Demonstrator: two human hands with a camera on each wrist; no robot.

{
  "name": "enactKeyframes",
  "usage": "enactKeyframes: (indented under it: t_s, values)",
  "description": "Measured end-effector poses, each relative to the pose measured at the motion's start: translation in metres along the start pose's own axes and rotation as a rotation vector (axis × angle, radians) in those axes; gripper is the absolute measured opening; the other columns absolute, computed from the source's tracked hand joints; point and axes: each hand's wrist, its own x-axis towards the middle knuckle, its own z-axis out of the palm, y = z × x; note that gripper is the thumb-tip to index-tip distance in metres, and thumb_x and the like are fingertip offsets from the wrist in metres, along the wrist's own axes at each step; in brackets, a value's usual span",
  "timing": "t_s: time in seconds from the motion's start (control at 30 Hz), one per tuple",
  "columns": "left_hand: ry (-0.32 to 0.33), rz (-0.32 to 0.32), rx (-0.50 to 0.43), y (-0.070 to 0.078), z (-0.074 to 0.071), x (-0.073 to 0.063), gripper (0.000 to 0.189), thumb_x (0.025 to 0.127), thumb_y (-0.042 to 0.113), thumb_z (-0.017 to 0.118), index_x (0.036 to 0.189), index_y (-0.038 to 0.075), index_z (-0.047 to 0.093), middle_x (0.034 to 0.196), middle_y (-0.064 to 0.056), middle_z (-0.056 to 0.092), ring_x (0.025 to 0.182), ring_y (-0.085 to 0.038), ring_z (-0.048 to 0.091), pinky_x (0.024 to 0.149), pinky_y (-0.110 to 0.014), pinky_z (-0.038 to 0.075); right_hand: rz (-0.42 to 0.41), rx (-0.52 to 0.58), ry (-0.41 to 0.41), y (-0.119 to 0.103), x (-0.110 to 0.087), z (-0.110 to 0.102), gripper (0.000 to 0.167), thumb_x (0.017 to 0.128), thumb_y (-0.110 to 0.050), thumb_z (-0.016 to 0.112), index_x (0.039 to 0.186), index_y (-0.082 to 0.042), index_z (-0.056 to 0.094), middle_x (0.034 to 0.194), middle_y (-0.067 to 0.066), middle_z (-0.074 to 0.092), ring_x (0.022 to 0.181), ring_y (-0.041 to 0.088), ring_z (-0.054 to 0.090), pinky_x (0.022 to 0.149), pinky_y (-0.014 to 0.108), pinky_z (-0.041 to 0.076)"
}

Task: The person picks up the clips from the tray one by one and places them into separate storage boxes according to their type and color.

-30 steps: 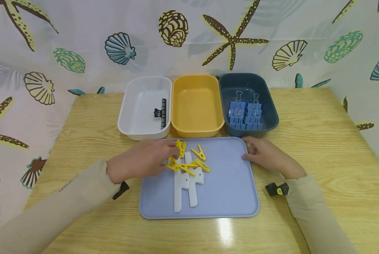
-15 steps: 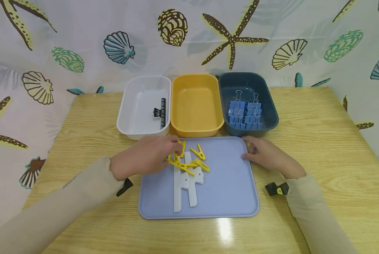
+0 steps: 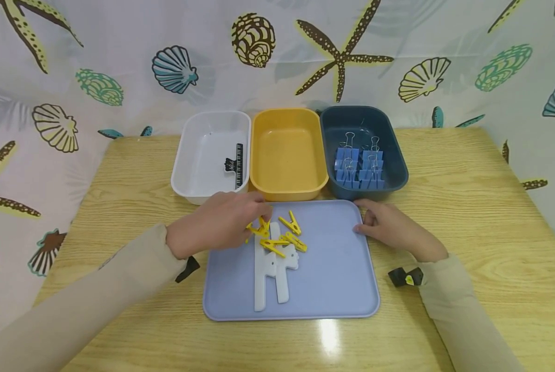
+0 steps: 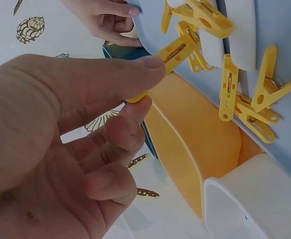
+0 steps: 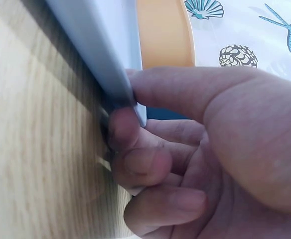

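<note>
My left hand is over the upper left of the pale blue tray. In the left wrist view its thumb and forefinger pinch a yellow clothespin. Other yellow clothespins lie beside and under this hand, some on top of two white long-barred clips. The fingers partly hide the pinched clothespin. At the tray's upper right corner my right hand grips the rim, thumb on top and fingertips at the underside, as the right wrist view shows.
Behind the tray stand three bins side by side. The white bin holds a black long-barred clip. The yellow bin is in the middle. Several blue binder clips sit in the dark blue bin. A patterned cloth hangs behind.
My left hand has moved slightly right and away from me, drawing up a yellow clothespin from the left of the pile. The right hand stays on the tray's corner.
</note>
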Motion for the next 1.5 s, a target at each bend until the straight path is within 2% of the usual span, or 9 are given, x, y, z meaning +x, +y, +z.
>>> enactKeyframes:
  t_s: [0.23, 0.43, 0.77, 1.0, 1.27, 1.5]
  values:
    - [0.027, 0.001, 0.0, 0.002, -0.001, 0.004, 0.032, 0.075, 0.021, 0.083, 0.104, 0.016, 0.069, 0.101, 0.001, 0.064, 0.074, -0.013, 0.055, 0.058, -0.025, 0.047, -0.006, 0.008, 0.001, 0.001, 0.0, 0.0, 0.054, 0.089, -0.015, 0.066, 0.136, 0.003, 0.046, 0.071, 0.001, 0.056, 0.062, 0.014, 0.049, 0.053, 0.024, 0.039]
    - [0.028, -0.012, -0.009, 0.003, -0.003, 0.008, 0.03, 0.08, 0.029, 0.079, 0.106, 0.017, 0.069, 0.101, 0.002, 0.062, 0.071, -0.013, 0.054, 0.057, -0.025, 0.045, -0.018, -0.011, 0.011, 0.002, 0.0, 0.001, 0.053, 0.089, -0.015, 0.067, 0.134, 0.003, 0.047, 0.07, 0.001, 0.056, 0.062, 0.013, 0.049, 0.053, 0.024, 0.039]
    - [0.049, -0.004, -0.022, 0.007, -0.006, 0.012, 0.032, 0.084, 0.026, 0.075, 0.114, 0.017, 0.068, 0.108, 0.001, 0.06, 0.073, -0.013, 0.056, 0.057, -0.023, 0.046, -0.023, -0.009, 0.013, 0.001, 0.0, 0.0, 0.053, 0.089, -0.015, 0.067, 0.134, 0.004, 0.047, 0.07, 0.001, 0.055, 0.061, 0.013, 0.048, 0.053, 0.024, 0.039]
    - [0.071, 0.018, -0.007, 0.009, -0.008, 0.014, 0.035, 0.085, 0.015, 0.072, 0.119, 0.015, 0.066, 0.109, 0.0, 0.059, 0.07, -0.014, 0.055, 0.054, -0.023, 0.044, -0.019, -0.009, 0.011, -0.001, 0.0, 0.0, 0.053, 0.089, -0.015, 0.067, 0.134, 0.004, 0.047, 0.07, 0.001, 0.055, 0.062, 0.013, 0.048, 0.054, 0.024, 0.039]
    - [0.095, 0.043, -0.013, 0.009, -0.006, 0.018, 0.037, 0.084, 0.003, 0.065, 0.119, 0.013, 0.066, 0.111, -0.001, 0.059, 0.071, -0.014, 0.056, 0.057, -0.023, 0.046, -0.019, -0.008, 0.013, -0.001, 0.0, -0.001, 0.052, 0.089, -0.014, 0.066, 0.134, 0.004, 0.047, 0.071, 0.002, 0.056, 0.062, 0.014, 0.049, 0.054, 0.024, 0.04]
    - [0.08, 0.033, -0.025, 0.012, -0.008, 0.02, 0.038, 0.084, 0.001, 0.065, 0.119, 0.013, 0.067, 0.114, -0.002, 0.059, 0.069, -0.015, 0.056, 0.055, -0.023, 0.045, -0.019, -0.01, 0.009, -0.001, -0.001, -0.001, 0.052, 0.089, -0.014, 0.066, 0.134, 0.004, 0.047, 0.071, 0.001, 0.056, 0.062, 0.014, 0.049, 0.054, 0.024, 0.04]
